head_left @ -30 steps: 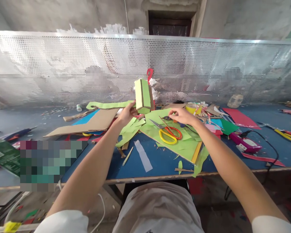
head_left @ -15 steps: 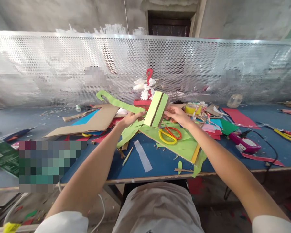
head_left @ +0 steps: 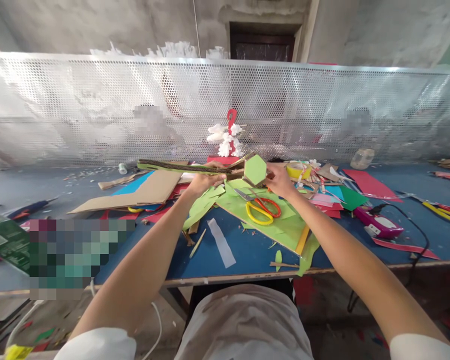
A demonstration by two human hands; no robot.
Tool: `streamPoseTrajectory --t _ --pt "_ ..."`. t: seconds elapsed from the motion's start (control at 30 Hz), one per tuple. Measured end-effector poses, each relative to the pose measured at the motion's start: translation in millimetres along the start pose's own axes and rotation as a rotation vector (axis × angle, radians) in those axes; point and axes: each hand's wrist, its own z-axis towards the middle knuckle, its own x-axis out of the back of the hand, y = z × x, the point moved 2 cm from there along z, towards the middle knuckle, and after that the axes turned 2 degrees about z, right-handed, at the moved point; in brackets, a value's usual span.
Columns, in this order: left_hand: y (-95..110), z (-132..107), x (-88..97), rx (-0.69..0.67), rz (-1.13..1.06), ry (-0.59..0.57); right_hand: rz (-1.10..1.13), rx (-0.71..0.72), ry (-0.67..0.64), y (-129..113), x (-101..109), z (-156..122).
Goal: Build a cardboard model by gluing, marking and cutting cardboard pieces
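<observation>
At twelve o'clock over the blue table (head_left: 247,257), lifted clear of the clutter, both hands hold one green-faced cardboard piece (head_left: 255,170). Left hand (head_left: 202,181): closed on the body of the piece from below, at nine o'clock of its hexagonal end. Right hand (head_left: 281,179): fingers drawn narrow, pinching the three o'clock side of that end. The hexagon faces me, and I judge it is turned that way so the green face can be looked over. A long strip (head_left: 165,166) runs level from the body out toward nine o'clock. I read the two-handed grip as a way to keep that overhang from sagging or twisting. Directly below the piece, at six o'clock of it, the scissors (head_left: 260,206) lie on a green sheet (head_left: 281,225), blades pointing toward ten o'clock and handles nearest the right hand, so within easy reach. A white paper slip (head_left: 222,242) lies bare on the table at seven o'clock of the scissors. Brown cardboard (head_left: 150,192) sits at nine o'clock, under the strip but apart from it. A pink glue gun (head_left: 378,223) rests well off at three o'clock with its cord trailing away. A yellow tape roll (head_left: 298,170) sits just beyond the right hand. A perforated metal screen (head_left: 97,110) closes the far edge.
</observation>
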Motion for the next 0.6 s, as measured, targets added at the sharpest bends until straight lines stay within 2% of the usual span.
streamPoseTrajectory --t 0.1,0.17,0.4,0.6 --pt "9 1 -2.0 -0.179 0.140 0.043 -0.022 -0.014 -0.006 -4 1 -1" --pt "14 2 -2.6 -0.244 0.207 0.034 -0.028 -0.014 0.010 -5 2 -1" --pt "25 4 -5.3 -0.344 0.347 0.019 -0.059 -0.035 0.061 2 9 -2" --pt "29 2 -11.9 -0.371 0.449 0.022 -0.126 -0.064 0.089 -11 14 -3"
